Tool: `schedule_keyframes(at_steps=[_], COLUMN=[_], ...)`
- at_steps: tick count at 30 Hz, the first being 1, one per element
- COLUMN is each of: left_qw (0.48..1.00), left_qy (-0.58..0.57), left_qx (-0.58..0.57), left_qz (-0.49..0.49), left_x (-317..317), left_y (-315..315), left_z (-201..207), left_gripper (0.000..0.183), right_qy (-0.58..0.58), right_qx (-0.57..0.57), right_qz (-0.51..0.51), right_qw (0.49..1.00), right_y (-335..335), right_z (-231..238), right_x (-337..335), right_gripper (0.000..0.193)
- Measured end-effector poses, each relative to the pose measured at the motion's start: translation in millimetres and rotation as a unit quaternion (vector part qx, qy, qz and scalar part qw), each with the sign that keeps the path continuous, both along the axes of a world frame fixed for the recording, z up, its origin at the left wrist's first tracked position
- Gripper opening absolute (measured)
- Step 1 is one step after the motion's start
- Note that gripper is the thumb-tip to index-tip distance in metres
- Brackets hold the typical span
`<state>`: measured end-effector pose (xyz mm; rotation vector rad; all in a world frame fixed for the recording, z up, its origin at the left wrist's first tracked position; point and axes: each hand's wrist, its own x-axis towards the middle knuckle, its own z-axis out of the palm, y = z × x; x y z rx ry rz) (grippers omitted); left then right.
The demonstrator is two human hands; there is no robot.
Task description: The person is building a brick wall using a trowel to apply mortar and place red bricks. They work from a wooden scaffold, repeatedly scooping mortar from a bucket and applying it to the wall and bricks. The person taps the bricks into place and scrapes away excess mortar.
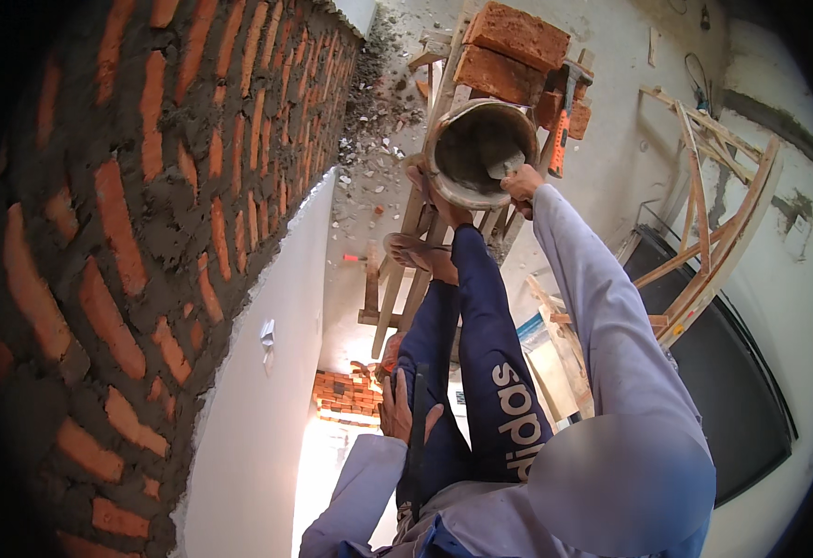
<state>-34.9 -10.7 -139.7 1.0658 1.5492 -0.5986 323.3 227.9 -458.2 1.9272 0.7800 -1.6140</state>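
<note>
In my right hand (522,185) is a trowel (507,166), its blade down inside a round bucket (442,191) of grey mortar (476,144). My right arm reaches forward from the right. My left hand (394,409) rests by my left thigh, its visible fingers stretched and the thumb apart. A long dark strip (416,456) crosses in front of that hand and hides its middle; whether the strip is fixed to anything does not show. My bare feet (422,258) are on the wooden scaffold planks (413,219), close to the bucket.
Red bricks (518,42) are stacked beyond the bucket, with an orange-handled hammer (563,126) beside them. A mortared brick wall (118,242) rises on my left above a white lower section (262,344). Wooden trestles (704,214) stand at right; more bricks (346,395) lie below.
</note>
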Motion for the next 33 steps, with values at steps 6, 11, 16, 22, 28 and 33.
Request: schedule_keyframes(at_steps=[6,11,16,22,28,33], left_qw=[1.0,0.999,0.999,0.956,0.846,0.612], left_qy=[-0.021,-0.014,-0.048,-0.093,0.144,0.301], left_qx=[0.017,-0.014,0.009,0.08,0.456,0.712], left_qz=[-0.01,-0.025,0.009,0.267,0.234,0.165], left_x=[-8,-7,-15,-45,-108,-163], left_y=[-7,5,8,-20,-9,69], left_z=[-4,-1,0,-3,110,303], left_gripper=[0.105,0.103,0.099,0.09,0.086,0.089], right_qy=[0.02,0.089,0.157,0.18,0.157,0.274], right_qx=[0.15,0.171,0.172,0.223,0.281,0.245], right_qz=[0.031,-0.056,-0.219,-0.192,0.02,0.153], right_qw=[0.988,0.98,0.948,0.939,0.947,0.917], right_y=[-34,-46,-74,-78,-62,31], right_z=[8,4,17,96,326,590], right_x=[-8,-24,-5,20,-2,-97], right_gripper=[0.028,0.019,0.012,0.012,0.012,0.028])
